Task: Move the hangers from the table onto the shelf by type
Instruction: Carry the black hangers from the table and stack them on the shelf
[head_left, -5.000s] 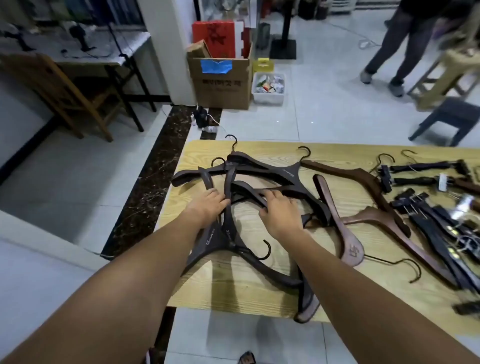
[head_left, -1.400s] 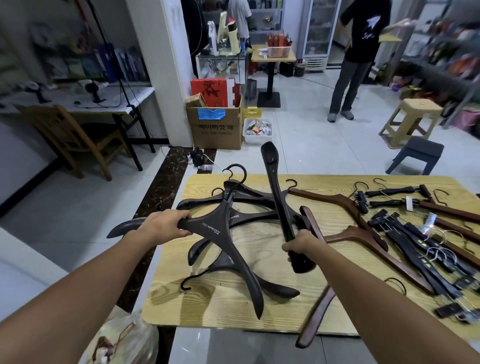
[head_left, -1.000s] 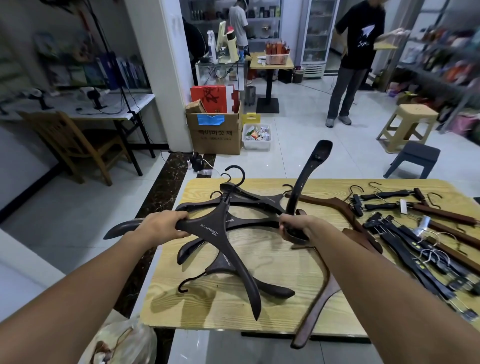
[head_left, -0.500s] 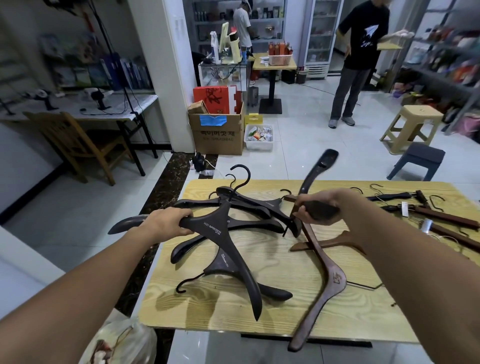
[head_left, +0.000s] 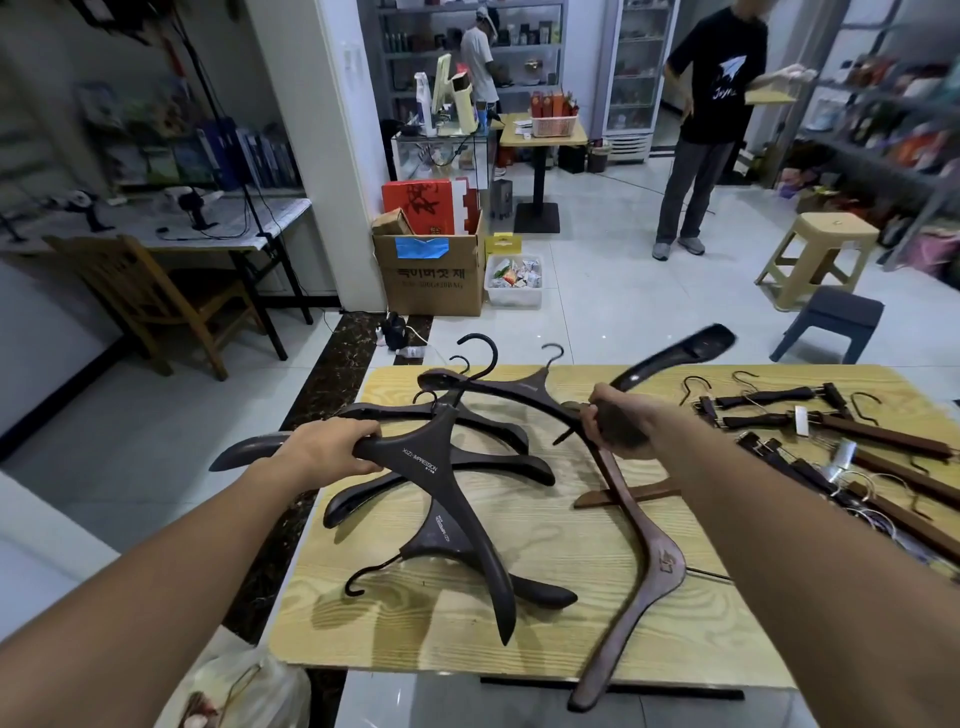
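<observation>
My left hand grips one arm of a dark wide-shouldered hanger lifted above the wooden table. Several more dark hangers lie under it. My right hand grips a dark hanger whose arm points up to the right. A reddish-brown hanger lies below that hand and overhangs the front edge. Brown clip hangers are piled at the table's right end. A shelf with goods stands at the far right.
A cardboard box and a white bin sit on the floor beyond the table. Two stools stand at the right. A person in black stands by the shelf. A plastic bag lies by the table's near left corner.
My right hand has swung its dark hanger down and to the right, its arm now lower and more level. The left hand holds its hanger still. The view has shifted slightly.
</observation>
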